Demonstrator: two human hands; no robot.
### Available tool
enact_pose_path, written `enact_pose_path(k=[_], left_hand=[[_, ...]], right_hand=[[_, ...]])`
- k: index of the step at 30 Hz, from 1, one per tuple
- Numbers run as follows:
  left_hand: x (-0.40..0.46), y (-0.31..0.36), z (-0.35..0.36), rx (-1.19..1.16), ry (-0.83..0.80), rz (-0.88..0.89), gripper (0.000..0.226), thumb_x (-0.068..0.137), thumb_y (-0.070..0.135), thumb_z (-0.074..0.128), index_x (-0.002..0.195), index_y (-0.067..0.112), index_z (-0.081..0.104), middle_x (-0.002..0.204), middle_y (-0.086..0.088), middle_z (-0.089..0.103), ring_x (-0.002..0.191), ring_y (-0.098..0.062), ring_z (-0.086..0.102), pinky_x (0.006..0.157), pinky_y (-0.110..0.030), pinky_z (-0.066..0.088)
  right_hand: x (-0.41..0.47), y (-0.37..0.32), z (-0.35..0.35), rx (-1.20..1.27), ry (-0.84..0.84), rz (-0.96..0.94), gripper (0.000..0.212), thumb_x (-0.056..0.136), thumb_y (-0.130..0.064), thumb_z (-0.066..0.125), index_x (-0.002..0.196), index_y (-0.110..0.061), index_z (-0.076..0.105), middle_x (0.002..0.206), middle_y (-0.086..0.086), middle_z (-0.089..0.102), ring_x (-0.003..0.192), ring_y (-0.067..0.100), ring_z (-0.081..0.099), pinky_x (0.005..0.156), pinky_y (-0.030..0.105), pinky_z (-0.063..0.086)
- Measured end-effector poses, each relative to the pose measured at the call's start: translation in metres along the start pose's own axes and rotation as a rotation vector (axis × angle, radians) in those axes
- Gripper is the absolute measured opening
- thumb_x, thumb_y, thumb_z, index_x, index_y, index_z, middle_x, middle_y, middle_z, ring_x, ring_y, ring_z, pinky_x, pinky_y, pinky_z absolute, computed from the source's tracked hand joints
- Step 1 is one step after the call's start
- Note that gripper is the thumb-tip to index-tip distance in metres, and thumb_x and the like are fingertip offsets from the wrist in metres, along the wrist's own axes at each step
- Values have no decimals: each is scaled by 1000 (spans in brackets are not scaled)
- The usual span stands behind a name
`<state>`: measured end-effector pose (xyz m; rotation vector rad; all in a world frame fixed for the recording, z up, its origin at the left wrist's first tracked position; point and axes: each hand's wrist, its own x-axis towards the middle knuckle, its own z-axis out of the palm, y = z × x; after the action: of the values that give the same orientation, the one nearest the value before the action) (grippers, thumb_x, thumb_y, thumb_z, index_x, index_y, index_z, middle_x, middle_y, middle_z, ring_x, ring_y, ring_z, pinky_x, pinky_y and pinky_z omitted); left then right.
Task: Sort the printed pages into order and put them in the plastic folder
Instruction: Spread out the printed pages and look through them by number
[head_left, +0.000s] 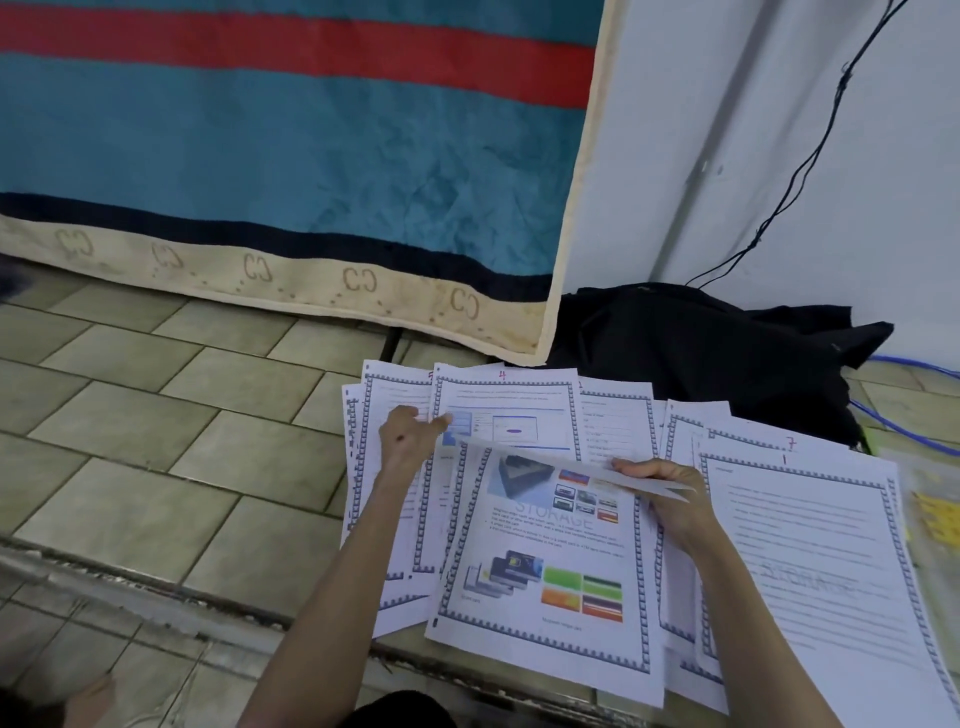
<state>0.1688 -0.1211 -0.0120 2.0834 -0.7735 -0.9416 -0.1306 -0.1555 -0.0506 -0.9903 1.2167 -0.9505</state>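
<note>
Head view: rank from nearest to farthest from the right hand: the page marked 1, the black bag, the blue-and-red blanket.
From the right hand:
1. Page marked 1, just to its right on the floor.
2. Black bag, beyond it by the wall.
3. Blue-and-red blanket, far up and left.

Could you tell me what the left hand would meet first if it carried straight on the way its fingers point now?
The left hand points right, at the page marked 4. Its fingers already seem to reach that sheet's left edge, though contact is unclear.

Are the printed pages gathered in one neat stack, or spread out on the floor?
Spread out. The printed pages lie fanned and overlapping across the tiled floor, and the right hand holds one sheet lifted.
</note>
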Motion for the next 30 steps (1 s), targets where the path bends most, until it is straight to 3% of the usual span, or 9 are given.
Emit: enact_pose_path(k=[3, 5, 8, 11, 15, 18, 21, 25, 30], left_hand=[[0, 4, 2, 42, -110, 40, 47, 86, 27, 66, 119, -5, 57, 122, -15, 60, 112, -34, 56, 89, -36, 46], [2, 1, -7, 22, -66, 71, 38, 88, 25, 64, 116, 0, 61, 120, -11, 61, 111, -32, 56, 92, -35, 45], [6, -4, -26, 131, 100, 81, 40, 90, 24, 61, 119, -4, 58, 126, -17, 57, 117, -33, 52, 96, -33, 40], [8, -5, -28, 190, 135, 75, 50, 91, 24, 60, 129, -7, 47, 137, -22, 48, 127, -34, 44, 101, -33, 35], [-6, -7, -4, 229, 418, 315, 53, 94, 25, 53, 137, -1, 37, 140, -23, 40, 129, -39, 37, 104, -48, 31], [-29, -5, 32, 327, 122, 713, 53, 96, 43, 42, 140, 14, 39, 147, -9, 38, 137, -26, 34, 110, -40, 27], [-32, -18, 65, 682, -173, 719, 89, 76, 81, 8, 149, 32, 18, 159, -3, 7, 147, -24, 5, 117, -45, 6], [-19, -45, 85, 884, -90, 685, 107, 54, 83, -29, 148, 38, -5, 159, -2, -11, 146, -26, -11, 115, -51, -5], [-22, -42, 88, 918, -66, 677, 91, 67, 77, -13, 148, 37, -4, 159, -2, -11, 146, -24, -11, 115, -50, -7]], right_hand=[[0, -1, -1, 29, -38, -13, 24, 43, -25, 88, 59, -12, 76, 80, 5, 76, 79, 18, 72, 72, 20, 58], [-1, -2, -1, 45, -33, -3, 12, 66, -5, 78, 56, -12, 75, 78, 4, 76, 80, 17, 72, 79, 22, 58], [-1, -3, 0, -55, -26, 2, 38, 78, 15, 60, 56, -12, 75, 75, 1, 75, 79, 15, 70, 80, 23, 57], [-6, -7, 3, -149, -8, -32, 17, 77, 10, 68, 65, -3, 68, 60, -3, 71, 53, 3, 66, 52, 15, 54], [-8, -9, 12, -150, 60, -67, 22, 83, -3, 68, 104, -6, 65, 95, 5, 72, 71, 5, 71, 60, 20, 56], [-8, -16, 25, -213, 6, -80, 25, 91, -10, 59, 116, -9, 59, 99, 4, 70, 85, 10, 70, 77, 26, 57], [5, -23, 32, -436, 145, -149, 33, 96, -12, 52, 125, 1, 56, 116, 18, 65, 113, 30, 59, 101, 35, 44], [34, -36, 18, -561, 375, -138, 37, 96, -2, 37, 129, 6, 51, 131, 23, 55, 123, 35, 51, 95, 26, 37], [62, -44, 10, -590, 270, 16, 38, 90, -12, 50, 127, -4, 52, 119, 18, 62, 117, 37, 53, 105, 40, 39]])
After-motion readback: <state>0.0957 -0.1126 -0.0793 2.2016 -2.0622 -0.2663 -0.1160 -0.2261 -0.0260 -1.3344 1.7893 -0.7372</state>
